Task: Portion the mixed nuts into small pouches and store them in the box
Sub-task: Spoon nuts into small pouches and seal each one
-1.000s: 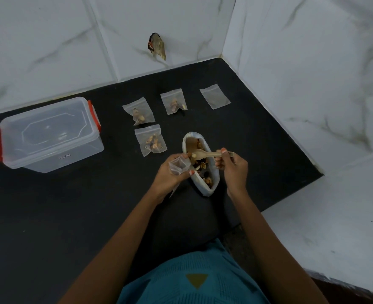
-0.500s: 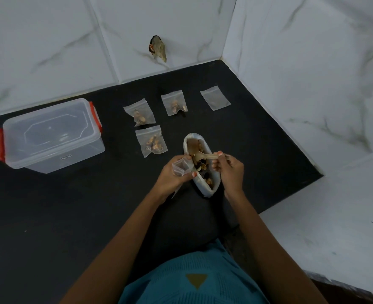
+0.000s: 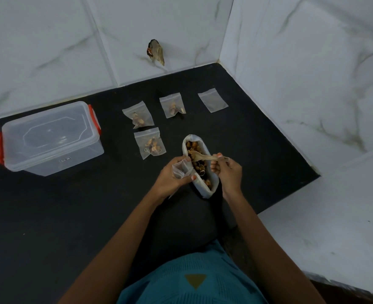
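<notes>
A person in a teal knitted top (image 3: pixel 194 281) leans over a black, matt stone worktop (image 3: pixel 49 216), both forearms reaching away from its near edge. The left hand (image 3: pixel 170 181) pinches a small clear plastic pouch (image 3: pixel 180 170) between thumb and fingers, its mouth gaping and turned toward the far edge. Just to its right, the right hand (image 3: pixel 228 174) grips the handle of a pale wooden spoon (image 3: pixel 205 157). The spoon lies crosswise, its bowl pointing left and dipping into brown mixed nuts (image 3: pixel 192 145).

The nuts fill a soft white bag (image 3: pixel 204 191) with a rolled-down rim. It lies between the two hands, its long axis running from the near edge toward the far one and leaning a little left at the far end.

Beyond the hands, three clear square pouches holding nuts lie flat. One (image 3: pixel 150 143) is just left of the bag's far end, and two more (image 3: pixel 139 115) (image 3: pixel 172 105) are farther back. A fourth flat pouch (image 3: pixel 213 100), with no nuts showing in it, lies toward the far right corner.

A clear, rectangular plastic box (image 3: pixel 49 139) with red clips stands lidded near the far left, close to the white marbled wall tiles (image 3: pixel 38 51).
</notes>
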A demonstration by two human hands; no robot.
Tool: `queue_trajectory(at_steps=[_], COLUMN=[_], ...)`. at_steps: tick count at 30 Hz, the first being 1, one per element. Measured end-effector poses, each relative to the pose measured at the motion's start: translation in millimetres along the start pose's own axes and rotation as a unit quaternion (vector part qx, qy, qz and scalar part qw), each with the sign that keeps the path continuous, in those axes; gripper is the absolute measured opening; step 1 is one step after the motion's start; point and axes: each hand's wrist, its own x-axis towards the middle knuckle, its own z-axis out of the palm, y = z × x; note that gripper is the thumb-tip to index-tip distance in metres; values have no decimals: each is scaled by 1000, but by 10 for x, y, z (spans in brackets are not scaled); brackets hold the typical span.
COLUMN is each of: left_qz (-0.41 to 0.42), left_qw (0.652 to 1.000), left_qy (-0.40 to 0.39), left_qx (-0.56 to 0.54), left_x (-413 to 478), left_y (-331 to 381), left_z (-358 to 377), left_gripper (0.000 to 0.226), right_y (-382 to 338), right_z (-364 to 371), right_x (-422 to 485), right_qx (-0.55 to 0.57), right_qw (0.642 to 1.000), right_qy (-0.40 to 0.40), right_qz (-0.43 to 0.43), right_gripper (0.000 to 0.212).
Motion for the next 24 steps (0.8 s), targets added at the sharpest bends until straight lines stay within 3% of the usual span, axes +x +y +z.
queue_trajectory(at_steps=[9, 15, 18, 24], left_qz=[-4, -11, -13, 10], left_qw=[1000, 999, 999, 998], left_qy=[10, 21, 38, 42], left_qx=[17, 24, 26, 34], left_x=[-3, -20, -26, -54], left_y=[-22, -57, -87, -8], left_z=[-26, -72, -79, -91], left_gripper=[51, 50, 62, 51], right_y=[-40, -87, -111, -200], right_z=[-72, -135, -149, -173], right_x=[-4, -6, -20, -82], right_qx=[139, 151, 157, 165], right_qw=[986, 984, 982, 980], right_qy=[20, 22, 21, 16], right_qz=[93, 92, 101, 111], right_gripper=[18, 18, 17, 16])
